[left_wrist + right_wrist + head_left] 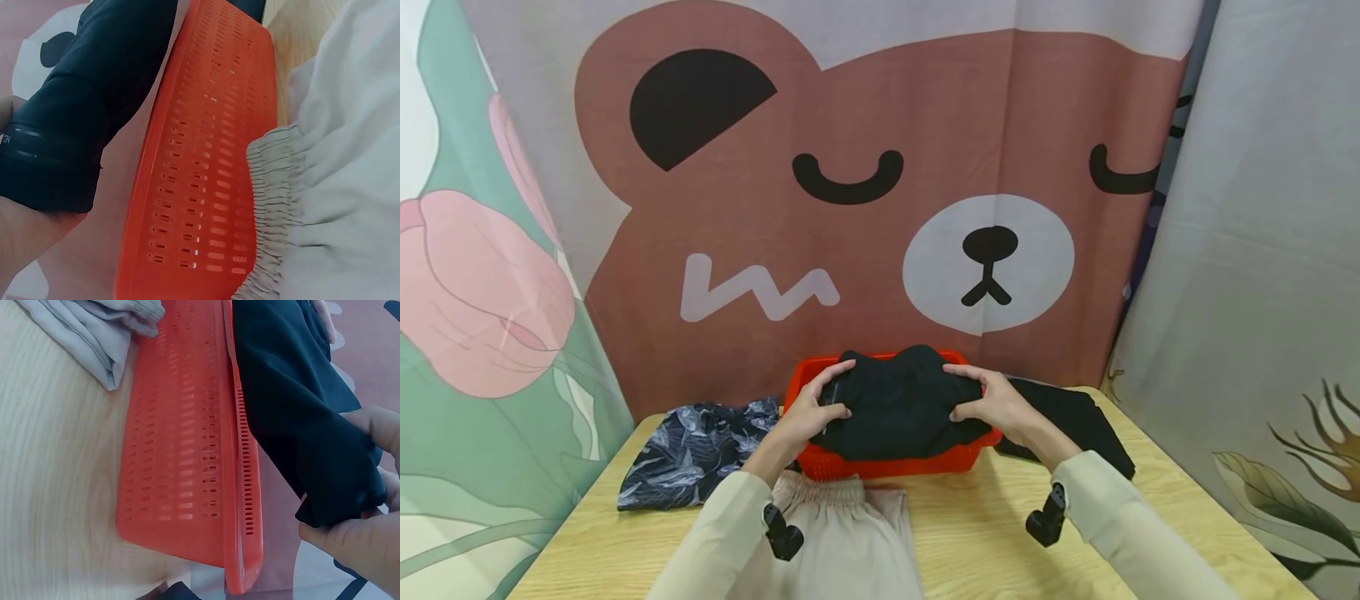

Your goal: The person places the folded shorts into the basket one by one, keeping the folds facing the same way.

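A bundled black garment [902, 404] is held up between both hands over a red plastic basket [887, 468]. My left hand [808, 412] grips its left end, thumb in front and fingers over the top; a label-like strip [25, 142] shows near that end in the left wrist view. At the other end my right hand [996, 406] pinches the cloth, and in the right wrist view the thumb [337, 540] lies along its lower edge. The garment hides most of the basket's inside.
Light trousers [842, 533] with a gathered waistband lie in front of the basket. Dark leaf-patterned cloth [696, 454] lies to the left, and a folded black garment [1071, 421] to the right, on the wooden table [977, 533]. A bear-print curtain [865, 242] hangs behind.
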A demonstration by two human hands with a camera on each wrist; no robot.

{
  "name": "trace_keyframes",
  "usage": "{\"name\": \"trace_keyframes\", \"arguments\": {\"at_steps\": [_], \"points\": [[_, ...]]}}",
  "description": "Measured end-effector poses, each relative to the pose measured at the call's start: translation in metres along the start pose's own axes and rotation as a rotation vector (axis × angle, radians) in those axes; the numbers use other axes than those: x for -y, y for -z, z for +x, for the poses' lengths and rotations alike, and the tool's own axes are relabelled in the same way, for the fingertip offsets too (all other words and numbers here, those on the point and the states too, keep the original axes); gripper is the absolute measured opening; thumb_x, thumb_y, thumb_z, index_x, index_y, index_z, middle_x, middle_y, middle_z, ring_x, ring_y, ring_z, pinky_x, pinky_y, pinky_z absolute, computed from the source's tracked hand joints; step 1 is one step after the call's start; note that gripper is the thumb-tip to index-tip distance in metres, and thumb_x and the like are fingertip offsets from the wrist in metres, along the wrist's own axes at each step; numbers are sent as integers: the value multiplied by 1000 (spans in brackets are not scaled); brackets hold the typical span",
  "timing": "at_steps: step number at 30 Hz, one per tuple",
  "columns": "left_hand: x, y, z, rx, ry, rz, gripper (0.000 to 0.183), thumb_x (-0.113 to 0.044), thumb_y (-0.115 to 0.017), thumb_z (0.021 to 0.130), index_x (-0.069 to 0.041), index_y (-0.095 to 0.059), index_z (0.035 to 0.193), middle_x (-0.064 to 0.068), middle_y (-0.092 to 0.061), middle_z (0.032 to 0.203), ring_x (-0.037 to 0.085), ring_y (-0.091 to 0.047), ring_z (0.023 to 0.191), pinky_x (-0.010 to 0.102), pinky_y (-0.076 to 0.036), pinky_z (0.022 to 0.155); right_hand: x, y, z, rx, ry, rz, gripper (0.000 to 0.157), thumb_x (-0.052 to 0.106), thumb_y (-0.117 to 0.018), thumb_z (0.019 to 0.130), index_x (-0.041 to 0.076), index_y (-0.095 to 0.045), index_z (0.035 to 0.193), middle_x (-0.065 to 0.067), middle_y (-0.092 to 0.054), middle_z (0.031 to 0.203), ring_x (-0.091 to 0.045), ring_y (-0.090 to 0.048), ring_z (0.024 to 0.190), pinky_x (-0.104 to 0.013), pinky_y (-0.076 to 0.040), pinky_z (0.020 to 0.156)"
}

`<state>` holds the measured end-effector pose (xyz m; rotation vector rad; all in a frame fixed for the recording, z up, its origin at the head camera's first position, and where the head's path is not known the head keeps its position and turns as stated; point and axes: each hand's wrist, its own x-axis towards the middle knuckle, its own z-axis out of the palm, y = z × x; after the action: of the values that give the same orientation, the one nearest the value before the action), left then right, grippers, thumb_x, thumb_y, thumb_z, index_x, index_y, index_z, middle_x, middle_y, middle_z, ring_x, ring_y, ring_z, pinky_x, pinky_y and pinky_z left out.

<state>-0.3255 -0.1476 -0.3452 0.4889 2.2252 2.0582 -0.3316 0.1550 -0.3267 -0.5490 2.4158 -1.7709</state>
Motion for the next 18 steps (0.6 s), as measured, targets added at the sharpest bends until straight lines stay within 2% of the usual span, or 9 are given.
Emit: {"name": "trace_keyframes", "arguments": {"at_steps": [4, 7, 10, 14, 18], "points": [[1, 1, 6, -30, -23, 35, 68, 2, -62, 75, -35, -44, 129, 2, -35, 131, 29, -41, 108, 40, -42, 83, -1, 0, 7, 12, 7, 21, 72, -6, -69, 66, 20, -46, 130, -9, -41, 129, -28, -51, 103, -38, -45, 80], [2, 2, 9, -39, -34, 58, 68, 3, -62, 75, -33, -45, 129, 3, -37, 130, 28, -44, 106, 40, -44, 82, -3, 0, 11, 2, 12, -12, 72, -5, -70, 66, 20, -47, 129, -9, -38, 132, -30, -48, 106, -40, -44, 82], [2, 4, 13, -49, -15, 72, 67, 3, -63, 74, -34, -46, 128, 2, -37, 130, 28, -45, 105, 40, -44, 81, -3, -1, 16, -14, 15, -61, 71, -3, -71, 66, 19, -47, 129, -7, -32, 136, -30, -41, 111, -43, -40, 86], [2, 6, 17, -69, -9, 94, 67, 3, -63, 75, -34, -46, 128, 2, -34, 133, 29, -44, 107, 43, -42, 85, -3, -2, 23, -29, 6, -72, 71, -3, -71, 65, 19, -48, 129, -7, -27, 139, -31, -35, 114, -45, -38, 88], [-8, 3, 13, -87, -5, 110, 67, 5, -61, 75, -27, -44, 131, 7, -33, 134, 32, -40, 110, 45, -37, 89, -3, -4, 30, -47, 8, -94, 70, -2, -71, 65, 20, -48, 128, -6, -26, 140, -31, -27, 120, -49, -34, 90]]}}
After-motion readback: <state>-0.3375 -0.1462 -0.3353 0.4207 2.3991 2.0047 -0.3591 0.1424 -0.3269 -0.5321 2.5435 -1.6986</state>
